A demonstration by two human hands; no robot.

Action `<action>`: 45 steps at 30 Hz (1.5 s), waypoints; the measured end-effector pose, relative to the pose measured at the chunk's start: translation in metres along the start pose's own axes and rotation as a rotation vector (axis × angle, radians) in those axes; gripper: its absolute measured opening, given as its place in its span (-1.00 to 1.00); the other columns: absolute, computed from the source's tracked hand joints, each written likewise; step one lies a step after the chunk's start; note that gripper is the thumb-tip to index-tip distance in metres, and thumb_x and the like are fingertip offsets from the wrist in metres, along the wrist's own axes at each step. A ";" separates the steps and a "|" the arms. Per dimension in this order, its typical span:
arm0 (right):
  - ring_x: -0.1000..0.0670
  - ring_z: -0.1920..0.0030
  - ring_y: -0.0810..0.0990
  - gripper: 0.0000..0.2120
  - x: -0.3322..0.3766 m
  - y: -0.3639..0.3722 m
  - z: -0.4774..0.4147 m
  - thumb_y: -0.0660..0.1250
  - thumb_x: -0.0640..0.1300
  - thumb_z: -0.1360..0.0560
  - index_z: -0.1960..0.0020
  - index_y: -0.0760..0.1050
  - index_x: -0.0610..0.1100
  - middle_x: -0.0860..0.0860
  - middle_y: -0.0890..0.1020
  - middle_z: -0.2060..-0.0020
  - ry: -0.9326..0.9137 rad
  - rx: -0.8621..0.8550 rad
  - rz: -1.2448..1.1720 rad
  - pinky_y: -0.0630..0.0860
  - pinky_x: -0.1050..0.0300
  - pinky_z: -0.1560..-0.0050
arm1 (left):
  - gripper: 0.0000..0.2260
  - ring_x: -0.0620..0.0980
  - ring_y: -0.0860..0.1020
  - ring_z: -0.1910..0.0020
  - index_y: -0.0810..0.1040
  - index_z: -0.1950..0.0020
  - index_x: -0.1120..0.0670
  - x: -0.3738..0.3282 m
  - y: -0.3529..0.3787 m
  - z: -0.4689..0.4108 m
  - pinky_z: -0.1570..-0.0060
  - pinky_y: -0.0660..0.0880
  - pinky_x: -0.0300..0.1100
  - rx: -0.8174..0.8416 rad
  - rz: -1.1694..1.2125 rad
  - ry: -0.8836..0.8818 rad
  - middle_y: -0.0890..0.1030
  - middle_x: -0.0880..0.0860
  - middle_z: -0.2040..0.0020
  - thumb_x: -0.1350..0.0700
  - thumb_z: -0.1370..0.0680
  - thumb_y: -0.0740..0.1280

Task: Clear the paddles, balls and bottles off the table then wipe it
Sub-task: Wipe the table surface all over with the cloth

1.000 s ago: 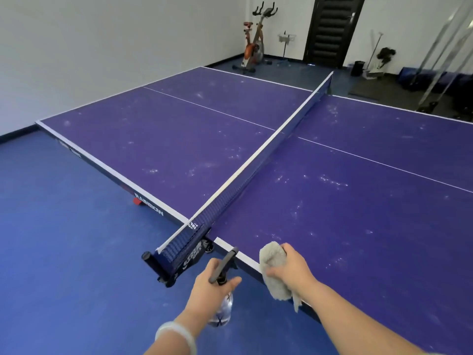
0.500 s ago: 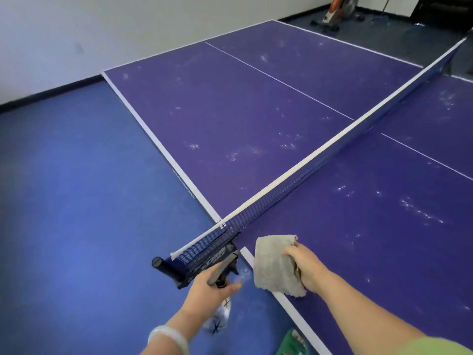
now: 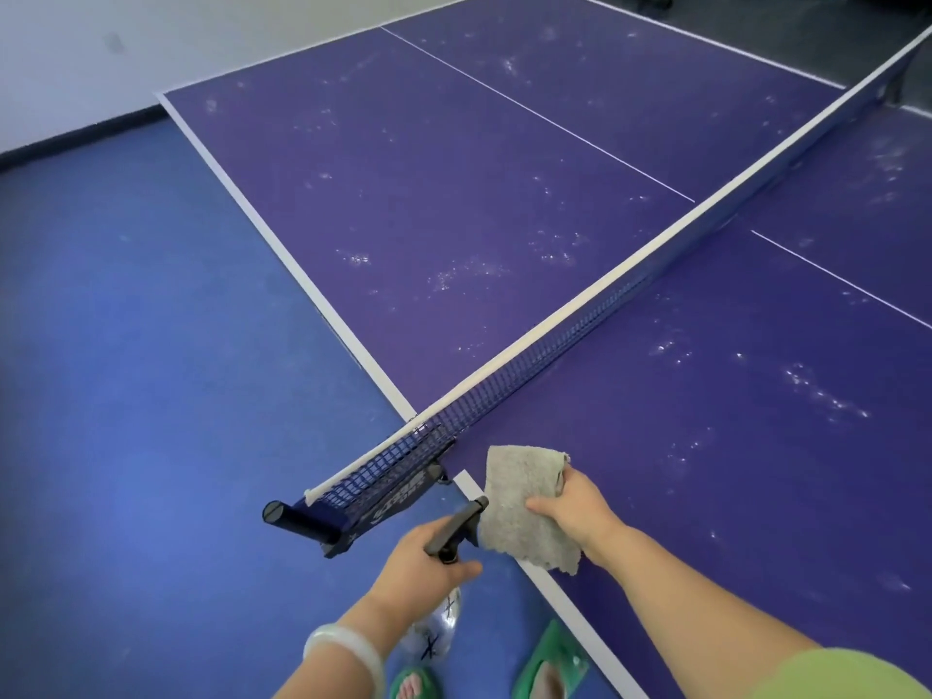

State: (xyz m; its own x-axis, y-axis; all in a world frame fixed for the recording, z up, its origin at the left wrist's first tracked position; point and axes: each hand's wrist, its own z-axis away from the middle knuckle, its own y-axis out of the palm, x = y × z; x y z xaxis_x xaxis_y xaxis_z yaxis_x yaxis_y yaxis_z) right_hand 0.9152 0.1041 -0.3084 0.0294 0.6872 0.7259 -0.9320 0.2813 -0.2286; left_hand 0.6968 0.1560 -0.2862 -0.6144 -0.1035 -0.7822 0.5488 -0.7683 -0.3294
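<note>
— What is nearest the person?
— Two green slippers (image 3: 549, 663) on the blue floor (image 3: 126, 396), and a pale bracelet (image 3: 343, 648) on the left wrist.

— And the left hand (image 3: 428, 557)?
— Its fingers are curled round the black trigger head of a clear spray bottle (image 3: 439, 628). The bottle hangs below that hand, over the floor and just off the counter (image 3: 454, 194) edge.

— The right hand (image 3: 575, 507)?
— It pinches a grey cloth (image 3: 524, 502), thumb on the near face. The cloth hangs to that hand's left, over the counter's white edge line, its side just beside the bottle's nozzle. Whether it touches the counter cannot be told.

— Beyond the hands?
— The net's dark clamp (image 3: 302, 519) juts out ahead of the left hand. The net (image 3: 555, 340) runs from it away to the far right, across the purple counter.

— The surface?
— White specks (image 3: 454, 274) dot it on both sides of the net.
</note>
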 end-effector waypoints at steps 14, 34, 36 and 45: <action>-0.04 -0.03 0.63 -0.65 -0.010 -0.001 0.006 0.46 -0.32 -0.43 -0.15 0.50 -0.08 -0.02 0.64 -0.02 0.014 -0.007 -0.028 0.58 -0.01 -0.01 | -0.84 -0.09 0.28 0.40 0.55 0.07 -0.03 -0.014 -0.016 -0.006 0.31 0.31 -0.26 0.058 -0.179 0.074 0.35 -0.10 0.33 0.20 -0.44 0.39; 0.03 -0.03 0.61 -0.53 -0.024 -0.001 0.009 0.44 -0.44 -0.39 -0.06 0.46 0.06 0.05 0.65 0.00 0.017 0.032 -0.046 0.57 0.11 0.05 | -0.84 -0.13 0.31 0.46 0.56 0.06 0.06 -0.022 -0.010 -0.020 0.42 0.32 -0.37 0.160 -0.282 0.024 0.42 -0.04 0.30 0.20 -0.41 0.44; 0.00 -0.06 0.60 -0.53 -0.023 0.000 0.008 0.44 -0.44 -0.40 -0.05 0.45 0.07 0.04 0.64 -0.02 0.017 0.029 -0.044 0.57 0.06 -0.01 | -0.80 -0.13 0.34 0.42 0.57 -0.02 0.05 -0.018 -0.012 -0.020 0.39 0.33 -0.39 0.191 -0.361 0.029 0.43 -0.05 0.26 0.18 -0.41 0.44; -0.04 -0.11 0.58 -0.51 -0.025 0.000 0.008 0.45 -0.43 -0.39 -0.07 0.43 0.09 0.03 0.62 -0.06 0.010 0.037 -0.035 0.56 -0.08 -0.17 | -0.83 -0.11 0.37 0.40 0.56 -0.01 0.18 -0.027 -0.012 -0.034 0.43 0.34 -0.37 0.032 -0.286 -0.023 0.45 -0.03 0.26 0.29 -0.43 0.39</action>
State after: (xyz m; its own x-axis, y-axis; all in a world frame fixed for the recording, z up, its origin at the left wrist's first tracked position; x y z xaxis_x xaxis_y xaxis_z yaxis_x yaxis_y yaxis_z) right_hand 0.9116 0.0811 -0.3214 0.0656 0.6842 0.7264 -0.9429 0.2807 -0.1793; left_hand 0.7262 0.1897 -0.2791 -0.7547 0.1057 -0.6475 0.3337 -0.7878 -0.5176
